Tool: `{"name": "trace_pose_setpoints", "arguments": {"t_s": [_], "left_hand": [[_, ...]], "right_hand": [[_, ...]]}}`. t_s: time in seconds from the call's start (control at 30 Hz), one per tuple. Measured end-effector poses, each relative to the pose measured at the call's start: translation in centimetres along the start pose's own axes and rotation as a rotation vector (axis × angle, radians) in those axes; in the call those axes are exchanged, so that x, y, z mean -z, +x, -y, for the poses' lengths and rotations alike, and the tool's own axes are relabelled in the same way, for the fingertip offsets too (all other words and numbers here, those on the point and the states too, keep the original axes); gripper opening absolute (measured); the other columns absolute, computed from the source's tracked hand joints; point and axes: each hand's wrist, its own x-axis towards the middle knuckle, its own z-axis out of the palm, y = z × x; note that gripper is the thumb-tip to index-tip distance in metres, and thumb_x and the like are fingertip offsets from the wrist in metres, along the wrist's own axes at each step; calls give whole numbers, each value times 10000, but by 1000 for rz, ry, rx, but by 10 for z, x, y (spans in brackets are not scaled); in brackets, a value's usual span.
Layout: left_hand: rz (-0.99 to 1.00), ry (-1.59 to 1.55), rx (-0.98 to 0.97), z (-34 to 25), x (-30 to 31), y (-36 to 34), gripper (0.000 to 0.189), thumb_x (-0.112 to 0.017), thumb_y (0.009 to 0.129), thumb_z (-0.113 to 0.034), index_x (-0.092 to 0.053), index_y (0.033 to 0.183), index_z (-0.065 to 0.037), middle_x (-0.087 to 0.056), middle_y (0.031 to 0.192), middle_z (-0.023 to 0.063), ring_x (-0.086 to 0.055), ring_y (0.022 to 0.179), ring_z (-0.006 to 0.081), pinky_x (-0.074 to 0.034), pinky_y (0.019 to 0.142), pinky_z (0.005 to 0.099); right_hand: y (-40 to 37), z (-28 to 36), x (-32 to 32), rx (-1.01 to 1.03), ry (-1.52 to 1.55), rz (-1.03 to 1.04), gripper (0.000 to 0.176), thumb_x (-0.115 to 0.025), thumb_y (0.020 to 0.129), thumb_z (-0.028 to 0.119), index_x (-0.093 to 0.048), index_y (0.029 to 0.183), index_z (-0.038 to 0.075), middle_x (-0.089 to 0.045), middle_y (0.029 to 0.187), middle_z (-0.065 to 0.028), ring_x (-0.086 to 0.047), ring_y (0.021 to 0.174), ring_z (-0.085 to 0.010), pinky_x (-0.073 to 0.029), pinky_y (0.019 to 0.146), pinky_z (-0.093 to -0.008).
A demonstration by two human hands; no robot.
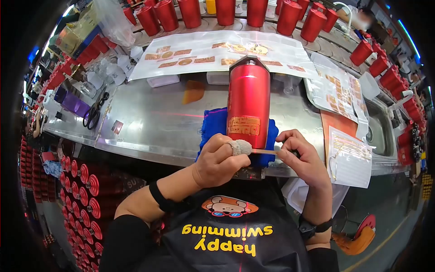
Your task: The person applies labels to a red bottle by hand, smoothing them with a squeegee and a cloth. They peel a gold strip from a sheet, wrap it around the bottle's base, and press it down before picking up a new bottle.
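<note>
A red metal bottle (248,97) lies on a blue cloth (213,127) on the steel bench, its gold label facing up. My left hand (217,161), thumb wrapped in a cloth cot, pinches one end of a thin strip (265,152) at the bottle's near end. My right hand (302,156) pinches the other end of that strip, just right of the bottle's base.
Sheets of gold stickers (213,56) lie behind the bottle and at the right (337,90). Rows of red bottles (253,11) line the back; more fill racks (84,190) below left. Scissors (93,113) lie at left. A sink (380,131) sits at right.
</note>
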Motion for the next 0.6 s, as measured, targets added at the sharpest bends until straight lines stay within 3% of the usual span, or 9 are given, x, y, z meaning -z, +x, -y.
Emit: {"name": "trace_pose_setpoints", "arguments": {"t_s": [0.17,0.27,0.47,0.6], "left_hand": [[114,-12,-150,0,9,19,295,-770,646,-140,-633,906,-166,-605,904,4,-525,785,215,-454,648,335],[200,11,-200,-1,12,31,213,-689,727,-160,-628,931,-175,-606,908,-31,-534,809,170,-447,665,298],[0,-19,-24,1,2,0,216,-703,708,-147,-639,913,-168,-617,918,-35,-532,799,171,-451,667,297],[95,10,-139,-1,9,17,234,-718,697,-156,-644,917,-183,-615,906,-43,-525,831,170,-446,665,288]], "right_hand": [[0,-4,-2,-25,23,-11,156,-686,885,148,-591,861,25,-542,1086,-83,-498,909,-142,-422,798,-276],[1,-5,-3,33,-5,-24,153,-684,886,144,-592,857,25,-541,1086,-82,-501,912,-141,-422,799,-276],[3,1,-4,39,-13,-14,164,-661,908,148,-577,832,30,-535,1129,-72,-463,940,-122,-376,850,-265],[5,-1,-4,11,7,-9,154,-664,904,134,-582,829,27,-540,1121,-71,-463,942,-124,-377,852,-268]]}}
